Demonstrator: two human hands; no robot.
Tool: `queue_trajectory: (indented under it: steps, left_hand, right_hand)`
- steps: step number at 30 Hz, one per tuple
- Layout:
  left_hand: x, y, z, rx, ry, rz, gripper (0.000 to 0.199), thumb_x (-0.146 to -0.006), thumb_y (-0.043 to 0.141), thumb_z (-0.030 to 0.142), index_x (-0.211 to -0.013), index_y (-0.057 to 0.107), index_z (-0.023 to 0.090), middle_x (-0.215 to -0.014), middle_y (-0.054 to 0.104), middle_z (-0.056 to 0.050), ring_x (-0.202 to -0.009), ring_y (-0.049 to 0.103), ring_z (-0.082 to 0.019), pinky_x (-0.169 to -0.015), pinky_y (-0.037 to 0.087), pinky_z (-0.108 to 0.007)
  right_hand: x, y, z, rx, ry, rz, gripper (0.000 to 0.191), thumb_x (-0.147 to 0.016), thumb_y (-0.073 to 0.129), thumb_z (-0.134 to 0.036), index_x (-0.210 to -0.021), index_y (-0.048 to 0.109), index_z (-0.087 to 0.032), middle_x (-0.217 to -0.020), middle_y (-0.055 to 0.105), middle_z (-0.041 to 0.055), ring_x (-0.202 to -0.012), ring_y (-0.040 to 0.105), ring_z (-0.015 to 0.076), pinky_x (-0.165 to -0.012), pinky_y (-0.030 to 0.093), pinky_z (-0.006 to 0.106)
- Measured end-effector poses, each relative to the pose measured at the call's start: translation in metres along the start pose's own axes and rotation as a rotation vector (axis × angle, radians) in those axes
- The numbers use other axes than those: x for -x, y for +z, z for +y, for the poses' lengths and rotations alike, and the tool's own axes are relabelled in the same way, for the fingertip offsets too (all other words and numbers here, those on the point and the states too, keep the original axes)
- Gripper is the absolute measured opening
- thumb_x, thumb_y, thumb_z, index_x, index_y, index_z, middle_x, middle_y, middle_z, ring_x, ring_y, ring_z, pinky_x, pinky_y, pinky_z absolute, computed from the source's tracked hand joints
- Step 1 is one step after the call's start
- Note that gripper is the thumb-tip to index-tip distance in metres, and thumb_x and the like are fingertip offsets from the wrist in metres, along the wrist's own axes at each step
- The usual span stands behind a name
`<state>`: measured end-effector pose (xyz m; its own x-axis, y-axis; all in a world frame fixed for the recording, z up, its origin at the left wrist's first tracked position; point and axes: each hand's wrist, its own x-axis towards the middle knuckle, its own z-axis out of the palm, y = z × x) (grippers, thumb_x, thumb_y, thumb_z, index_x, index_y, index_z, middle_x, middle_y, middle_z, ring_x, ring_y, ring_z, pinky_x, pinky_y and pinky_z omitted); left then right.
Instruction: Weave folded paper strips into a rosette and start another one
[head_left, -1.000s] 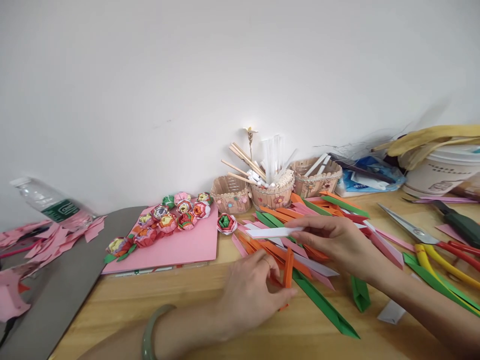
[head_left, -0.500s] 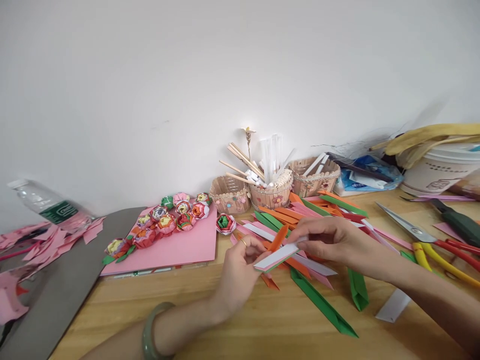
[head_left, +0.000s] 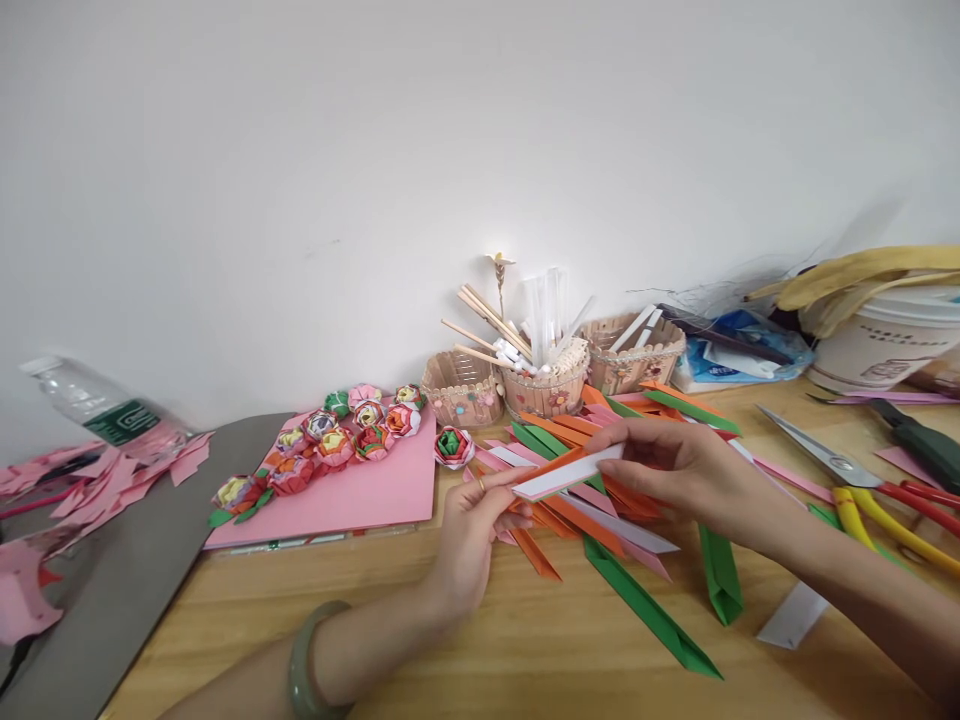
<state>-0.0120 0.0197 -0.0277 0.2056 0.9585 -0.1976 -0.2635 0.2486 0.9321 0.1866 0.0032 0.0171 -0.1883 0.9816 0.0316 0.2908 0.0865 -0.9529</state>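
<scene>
Between my two hands a folded white paper strip (head_left: 566, 474) with a pink edge is stretched out at a slant. My left hand (head_left: 472, 530), wearing a ring, pinches its left end. The fingers of my right hand (head_left: 660, 468) are closed on the right end. Under and behind the hands lies a pile of folded strips in orange, green, pink and white; a long green strip (head_left: 649, 610) points toward the front. To the left of the pile, several folded paper flowers (head_left: 334, 447) sit on and around pink paper (head_left: 375, 500).
Three small wooden baskets (head_left: 461, 392) stand by the wall, one with sticks and clear tubes. Scissors (head_left: 840, 465) and a dark green-handled tool (head_left: 926, 445) lie at right near a white tub (head_left: 885, 345). A plastic bottle (head_left: 112, 410) and pink scraps are at left.
The strip has turned so that its white face shows as a narrower band, and the orange piece beside it lies lower. My left fingers have shifted along its left end.
</scene>
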Motion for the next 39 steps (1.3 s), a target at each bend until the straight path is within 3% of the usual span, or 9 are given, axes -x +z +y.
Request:
queue_trajectory:
  steps: [3, 9, 17, 23, 27, 30, 39]
  left_hand:
    - [0.001, 0.001, 0.001, 0.074, 0.024, -0.037, 0.024, -0.065, 0.059, 0.019, -0.083, 0.073, 0.012, -0.066, 0.068, -0.005, -0.057, 0.056, -0.011, -0.058, 0.046, -0.023]
    - [0.004, 0.003, 0.006, 0.066, 0.037, -0.08, 0.024, -0.067, 0.058, 0.027, -0.078, 0.073, 0.012, -0.071, 0.069, -0.007, -0.058, 0.057, -0.012, -0.048, 0.042, -0.021]
    - [0.004, 0.001, 0.003, -0.014, 0.033, -0.139, 0.02, -0.068, 0.065, 0.029, -0.08, 0.074, 0.016, -0.085, 0.071, -0.007, -0.07, 0.059, -0.015, -0.059, 0.049, -0.024]
    - [0.002, -0.002, -0.001, -0.099, -0.017, -0.262, 0.031, -0.07, 0.065, 0.03, -0.097, 0.07, 0.014, -0.059, 0.066, -0.004, -0.058, 0.059, -0.013, -0.058, 0.048, -0.025]
    - [0.001, -0.002, 0.0, -0.066, -0.095, -0.364, 0.048, -0.073, 0.063, 0.032, -0.118, 0.055, 0.017, -0.075, 0.069, -0.006, -0.049, 0.059, -0.012, -0.05, 0.045, -0.023]
    - [0.002, 0.0, 0.003, -0.095, -0.137, -0.466, 0.032, -0.076, 0.059, 0.033, -0.101, 0.062, 0.013, -0.086, 0.069, -0.01, -0.047, 0.057, -0.008, -0.049, 0.043, -0.02]
    - [0.002, 0.001, -0.003, -0.006, -0.189, -0.565, 0.026, -0.073, 0.061, 0.038, -0.077, 0.055, 0.013, -0.065, 0.057, -0.001, -0.039, 0.046, -0.005, -0.039, 0.045, -0.019]
  right_hand:
    - [-0.002, 0.0, 0.001, 0.008, -0.003, 0.0, 0.028, -0.076, 0.059, -0.045, -0.082, 0.059, -0.017, -0.058, 0.048, -0.0038, -0.047, 0.038, 0.008, -0.039, 0.028, 0.021]
    - [-0.002, -0.001, 0.003, 0.054, 0.008, -0.024, 0.033, -0.075, 0.057, -0.051, -0.084, 0.052, -0.02, -0.063, 0.05, -0.0022, -0.054, 0.046, 0.0121, -0.046, 0.036, 0.024]
    - [-0.004, 0.001, 0.011, 0.079, -0.007, -0.044, 0.029, -0.078, 0.056, -0.046, -0.092, 0.045, -0.023, -0.066, 0.052, -0.0032, -0.055, 0.051, 0.0129, -0.049, 0.041, 0.024]
    - [-0.002, 0.012, 0.01, 0.096, 0.009, 0.007, 0.024, -0.079, 0.057, -0.039, -0.093, 0.046, -0.023, -0.065, 0.058, -0.0031, -0.055, 0.054, 0.0132, -0.048, 0.042, 0.023]
    - [-0.001, 0.015, 0.009, 0.145, -0.035, 0.089, 0.022, -0.077, 0.058, -0.038, -0.089, 0.051, -0.022, -0.068, 0.062, -0.0005, -0.064, 0.06, 0.0164, -0.054, 0.047, 0.026]
    - [0.0, 0.015, 0.01, 0.25, -0.086, 0.146, 0.022, -0.078, 0.058, -0.04, -0.089, 0.058, -0.021, -0.078, 0.067, 0.003, -0.07, 0.062, 0.0187, -0.062, 0.049, 0.029]
    - [0.005, 0.031, 0.012, 0.378, -0.209, 0.158, 0.025, -0.085, 0.051, -0.033, -0.104, 0.062, -0.021, -0.099, 0.07, 0.0043, -0.087, 0.065, 0.0219, -0.072, 0.052, 0.031]
